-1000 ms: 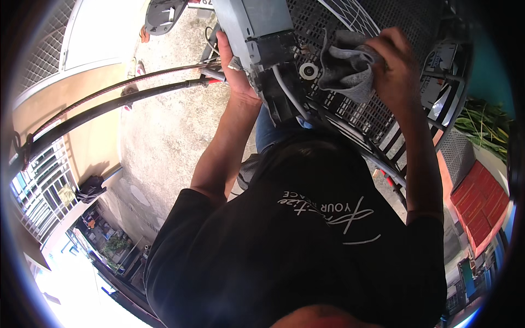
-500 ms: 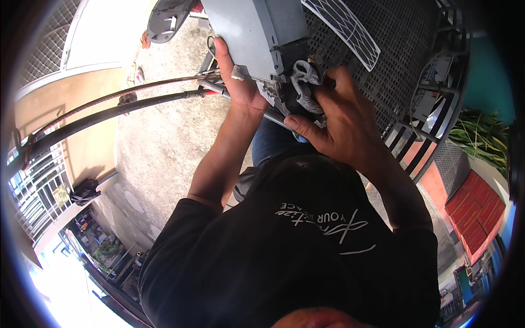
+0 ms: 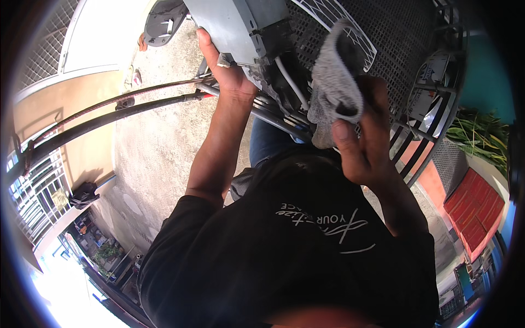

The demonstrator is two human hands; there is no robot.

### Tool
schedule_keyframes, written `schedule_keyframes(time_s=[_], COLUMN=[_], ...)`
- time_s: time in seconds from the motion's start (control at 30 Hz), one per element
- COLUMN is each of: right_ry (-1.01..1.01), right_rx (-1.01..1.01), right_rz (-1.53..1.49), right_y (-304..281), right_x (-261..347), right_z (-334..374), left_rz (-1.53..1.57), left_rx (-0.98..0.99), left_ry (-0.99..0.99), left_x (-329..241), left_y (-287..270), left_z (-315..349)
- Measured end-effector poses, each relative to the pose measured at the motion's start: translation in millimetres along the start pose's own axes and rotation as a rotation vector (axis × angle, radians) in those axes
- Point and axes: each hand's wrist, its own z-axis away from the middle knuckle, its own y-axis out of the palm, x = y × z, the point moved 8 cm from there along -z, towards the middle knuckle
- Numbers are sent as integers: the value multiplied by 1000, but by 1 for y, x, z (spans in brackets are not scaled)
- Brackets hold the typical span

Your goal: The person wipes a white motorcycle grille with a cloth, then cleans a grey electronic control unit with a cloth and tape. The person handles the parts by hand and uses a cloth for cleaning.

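Observation:
A grey metal casing (image 3: 221, 27) with torn, ragged pieces along its near end is tilted at the top of the view. My left hand (image 3: 232, 76) is closed on its left edge, thumb pointing up along the side; the other fingers are hidden beneath. To the right of the casing, my right hand (image 3: 366, 145) pinches a crumpled grey cloth (image 3: 336, 76) between thumb and fingers. The cloth is raised in a loop, apart from the casing. A pale bar (image 3: 292, 82) shows between the casing and the cloth.
A black perforated rack (image 3: 394, 49) with a rail frame lies at the upper right, a white lattice piece (image 3: 350, 24) on it. Long dark bars (image 3: 126, 108) stretch leftward over the concrete floor (image 3: 158, 142). A grey oval part (image 3: 165, 24) is beyond. Plants (image 3: 481, 136) stand far right.
My right hand has drawn the cloth away from the casing's near end, to the right and toward me, and the cloth has unfolded. My left hand and the casing have shifted slightly up and left.

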Motion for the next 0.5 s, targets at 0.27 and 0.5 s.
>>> schedule_keyframes(time_s=[0.27,0.5], right_ry=[-209,-266], right_rx=[123,51], right_rz=[465,355], right_y=[55,16], right_x=[-29,-32], right_z=[-5,6], left_rz=[0,-39], left_rx=[74,-6], left_ry=[-61,41], left_x=[21,2], left_y=[2,-5], left_z=[14,3])
